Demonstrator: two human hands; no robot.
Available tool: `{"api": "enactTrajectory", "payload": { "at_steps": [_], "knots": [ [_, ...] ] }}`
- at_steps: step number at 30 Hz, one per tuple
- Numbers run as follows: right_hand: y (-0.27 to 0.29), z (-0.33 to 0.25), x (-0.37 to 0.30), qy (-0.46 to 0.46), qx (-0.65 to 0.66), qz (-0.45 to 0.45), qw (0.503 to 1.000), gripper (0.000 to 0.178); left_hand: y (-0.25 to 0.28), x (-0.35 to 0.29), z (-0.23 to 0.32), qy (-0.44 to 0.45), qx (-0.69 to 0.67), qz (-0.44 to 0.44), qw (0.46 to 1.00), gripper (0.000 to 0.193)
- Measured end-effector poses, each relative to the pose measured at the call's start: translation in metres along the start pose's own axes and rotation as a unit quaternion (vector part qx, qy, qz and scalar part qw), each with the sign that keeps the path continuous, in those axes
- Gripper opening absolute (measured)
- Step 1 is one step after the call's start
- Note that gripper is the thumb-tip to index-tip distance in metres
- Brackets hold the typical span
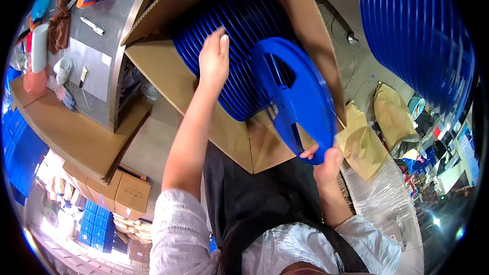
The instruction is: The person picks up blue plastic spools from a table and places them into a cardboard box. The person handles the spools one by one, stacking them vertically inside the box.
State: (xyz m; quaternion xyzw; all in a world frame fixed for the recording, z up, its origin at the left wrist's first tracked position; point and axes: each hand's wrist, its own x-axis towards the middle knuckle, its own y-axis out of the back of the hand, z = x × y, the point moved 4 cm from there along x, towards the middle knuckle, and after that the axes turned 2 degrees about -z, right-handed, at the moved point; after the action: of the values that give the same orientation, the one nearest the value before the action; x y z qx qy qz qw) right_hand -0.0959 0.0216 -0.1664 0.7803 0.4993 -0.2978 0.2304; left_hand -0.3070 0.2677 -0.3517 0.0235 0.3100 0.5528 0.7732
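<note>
A blue plastic reel (317, 103) with cut-out openings in its face is tilted over the open cardboard box (159, 71). My right hand (326, 165) grips its lower rim, the fingers at an opening and the thumb outside. Inside the box, several blue reels (244, 18) stand packed side by side in a row. My left hand (214, 61) is over the left part of that row, fingers stretched out and slightly blurred, holding nothing that shows. Whether it touches the reels I cannot tell. The held reel hides part of the row.
A tall stack of blue reels (407, 25) stands at the right. On the left, a metal table (114, 15) carries a white pen (92, 26), a paper sheet (91, 61) and a brown cloth (60, 20). Brown paper bags (392, 112) lie right of the box, near clear plastic wrap (379, 188).
</note>
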Motion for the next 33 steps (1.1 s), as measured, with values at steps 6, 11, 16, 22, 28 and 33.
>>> {"api": "enactTrajectory", "payload": {
  "at_steps": [6,11,16,22,28,33],
  "knots": [
    [0.039,0.023,0.008,0.011,0.106,0.014,0.994,0.081,-0.035,0.050,-0.069,-0.200,0.459,-0.041,0.865,0.062],
    [0.054,0.030,0.014,0.029,0.104,0.076,0.991,0.078,-0.045,0.043,-0.083,-0.189,0.433,-0.037,0.881,0.062],
    [0.055,0.019,0.027,0.069,0.109,0.032,0.991,0.081,-0.042,0.038,-0.084,-0.190,0.430,0.021,0.883,0.049],
    [0.044,0.026,0.045,0.087,0.094,0.024,0.991,0.092,-0.052,0.065,-0.054,-0.272,0.423,0.039,0.864,0.031],
    [0.025,0.029,0.067,0.080,-0.065,0.054,0.993,0.098,-0.059,0.072,-0.057,-0.263,0.449,0.041,0.853,0.043],
    [0.022,0.036,0.066,0.076,-0.068,0.061,0.993,0.100,-0.057,0.075,-0.056,-0.265,0.461,0.038,0.846,0.046]
  ]
}}
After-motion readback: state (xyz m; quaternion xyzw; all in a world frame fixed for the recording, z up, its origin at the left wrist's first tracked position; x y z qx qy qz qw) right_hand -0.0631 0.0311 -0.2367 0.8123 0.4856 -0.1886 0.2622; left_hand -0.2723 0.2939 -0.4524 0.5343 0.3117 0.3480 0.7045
